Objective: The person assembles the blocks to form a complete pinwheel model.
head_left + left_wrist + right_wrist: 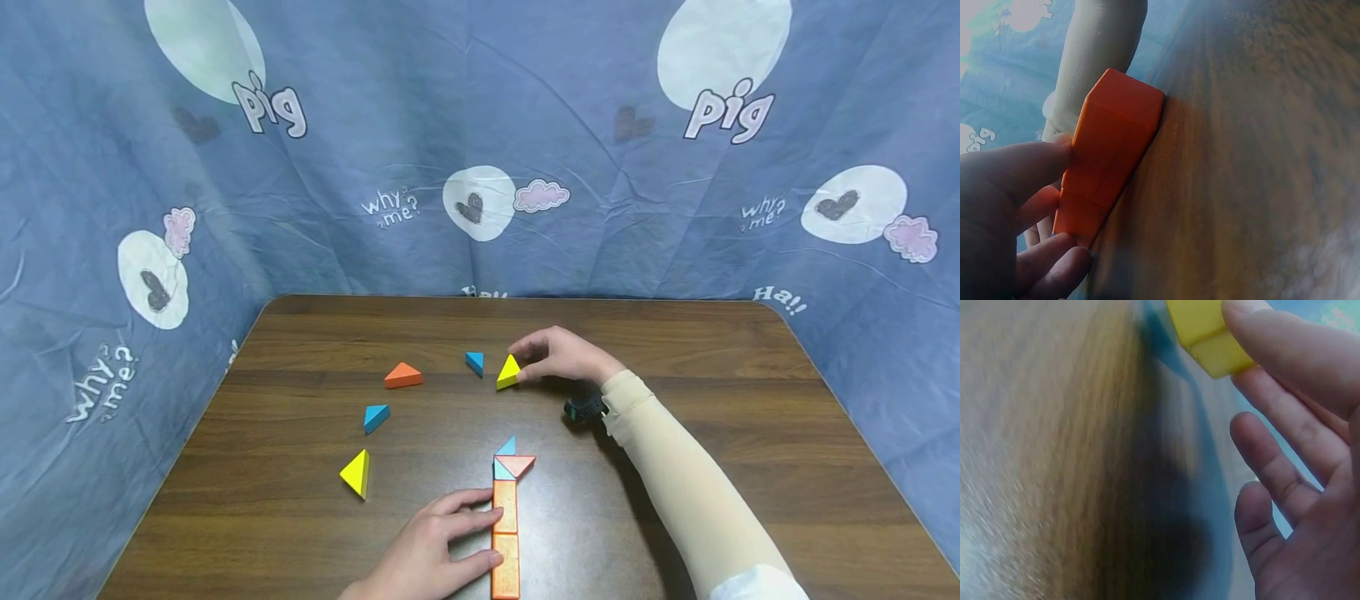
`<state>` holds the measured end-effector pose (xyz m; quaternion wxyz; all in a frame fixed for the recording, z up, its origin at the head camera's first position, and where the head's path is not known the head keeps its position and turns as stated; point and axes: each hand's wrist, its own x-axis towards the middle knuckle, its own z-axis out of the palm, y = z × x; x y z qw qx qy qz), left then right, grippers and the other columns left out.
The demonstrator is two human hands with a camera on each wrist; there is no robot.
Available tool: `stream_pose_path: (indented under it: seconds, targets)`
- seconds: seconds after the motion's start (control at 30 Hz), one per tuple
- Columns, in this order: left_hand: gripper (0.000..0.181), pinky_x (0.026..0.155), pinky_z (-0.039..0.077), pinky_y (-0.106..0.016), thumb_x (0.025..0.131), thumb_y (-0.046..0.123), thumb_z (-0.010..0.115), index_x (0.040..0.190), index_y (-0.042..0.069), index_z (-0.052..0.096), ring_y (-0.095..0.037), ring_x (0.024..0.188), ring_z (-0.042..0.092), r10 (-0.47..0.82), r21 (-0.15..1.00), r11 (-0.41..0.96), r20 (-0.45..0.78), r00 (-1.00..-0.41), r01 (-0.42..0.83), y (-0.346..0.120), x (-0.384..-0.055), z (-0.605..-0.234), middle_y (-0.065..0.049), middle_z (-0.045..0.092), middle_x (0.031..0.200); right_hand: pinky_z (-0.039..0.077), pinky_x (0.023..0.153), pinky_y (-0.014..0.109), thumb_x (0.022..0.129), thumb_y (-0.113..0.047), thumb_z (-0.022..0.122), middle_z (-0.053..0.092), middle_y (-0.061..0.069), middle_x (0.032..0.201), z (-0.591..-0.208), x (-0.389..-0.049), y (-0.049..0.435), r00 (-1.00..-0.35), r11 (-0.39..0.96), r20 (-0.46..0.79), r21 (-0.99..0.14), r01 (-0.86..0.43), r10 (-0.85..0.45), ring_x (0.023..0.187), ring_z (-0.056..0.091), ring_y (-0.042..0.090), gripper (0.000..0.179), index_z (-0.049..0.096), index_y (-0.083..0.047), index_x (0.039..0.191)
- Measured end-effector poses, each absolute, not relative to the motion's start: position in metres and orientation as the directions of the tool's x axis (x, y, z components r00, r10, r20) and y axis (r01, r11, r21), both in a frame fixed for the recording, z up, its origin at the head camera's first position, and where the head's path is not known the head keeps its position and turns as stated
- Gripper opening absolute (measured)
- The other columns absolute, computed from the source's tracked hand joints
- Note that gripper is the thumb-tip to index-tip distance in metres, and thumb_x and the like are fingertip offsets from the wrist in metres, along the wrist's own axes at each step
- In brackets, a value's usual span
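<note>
My right hand pinches a yellow triangular block between thumb and fingers on the far part of the table; its other fingers are spread off the block in the right wrist view. With relaxed fingers, my left hand touches the left side of two orange rectangular blocks, laid end to end. In the left wrist view, fingertips lie along the side of an orange block. At the far end of this column sit a light-blue triangle, a red triangle and another light-blue triangle.
Loose on the table are an orange triangle, a blue triangle close left of the right hand, another blue triangle and a yellow triangle. A dark device sits at the right wrist. A blue printed curtain hangs behind.
</note>
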<state>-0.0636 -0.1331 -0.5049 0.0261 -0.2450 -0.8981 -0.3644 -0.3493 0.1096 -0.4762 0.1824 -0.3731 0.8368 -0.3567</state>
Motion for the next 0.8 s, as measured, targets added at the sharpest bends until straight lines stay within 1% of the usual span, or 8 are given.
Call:
stream_pose_path:
  seconds: [0.07,0.17,0.37,0.53,0.8]
  targets:
    - [0.044,0.092,0.049,-0.039,0.089,0.053,0.068,0.126,0.029,0.070,-0.013,0.117,0.057,0.418,0.644,0.619,0.214,-0.883,0.449,-0.133,-0.064,-0.504,0.012,0.056,0.134,0.049,0.089,0.036,0.082,-0.036,0.082,0.068,-0.009,0.111,-0.475,-0.347,0.109,-0.637,0.444,-0.033,-0.744,-0.499,-0.770,0.101,0.060,0.014,0.052,0.068,-0.013,0.127]
    - [0.045,0.093,0.048,-0.040,0.089,0.055,0.067,0.126,0.030,0.069,-0.013,0.119,0.056,0.417,0.652,0.627,0.182,-0.891,0.427,-0.133,-0.064,-0.504,0.014,0.055,0.135,0.049,0.088,0.034,0.082,-0.037,0.082,0.068,-0.011,0.109,-0.474,-0.342,0.108,-0.626,0.435,-0.038,-0.751,-0.496,-0.779,0.099,0.060,0.013,0.052,0.068,-0.014,0.126]
    - [0.046,0.094,0.047,-0.043,0.090,0.056,0.065,0.128,0.031,0.068,-0.014,0.120,0.055,0.425,0.664,0.631,0.136,-0.895,0.401,-0.134,-0.065,-0.503,0.013,0.054,0.136,0.049,0.088,0.034,0.081,-0.039,0.082,0.067,-0.013,0.110,-0.471,-0.332,0.106,-0.602,0.433,-0.061,-0.753,-0.496,-0.796,0.101,0.060,0.012,0.054,0.068,-0.016,0.128]
    - [0.046,0.094,0.048,-0.043,0.090,0.056,0.065,0.128,0.031,0.068,-0.014,0.120,0.055,0.429,0.667,0.630,0.128,-0.894,0.398,-0.134,-0.065,-0.503,0.013,0.054,0.137,0.050,0.088,0.032,0.081,-0.042,0.082,0.068,-0.014,0.109,-0.472,-0.325,0.102,-0.564,0.406,-0.060,-0.756,-0.514,-0.824,0.101,0.062,0.012,0.054,0.069,-0.016,0.126]
    - [0.046,0.094,0.048,-0.042,0.089,0.055,0.066,0.127,0.030,0.069,-0.013,0.119,0.055,0.431,0.656,0.627,0.157,-0.888,0.420,-0.133,-0.065,-0.504,0.013,0.055,0.136,0.050,0.087,0.031,0.083,-0.037,0.081,0.068,-0.015,0.110,-0.478,-0.313,0.097,-0.510,0.379,-0.077,-0.764,-0.522,-0.857,0.100,0.062,0.009,0.047,0.070,-0.018,0.124]
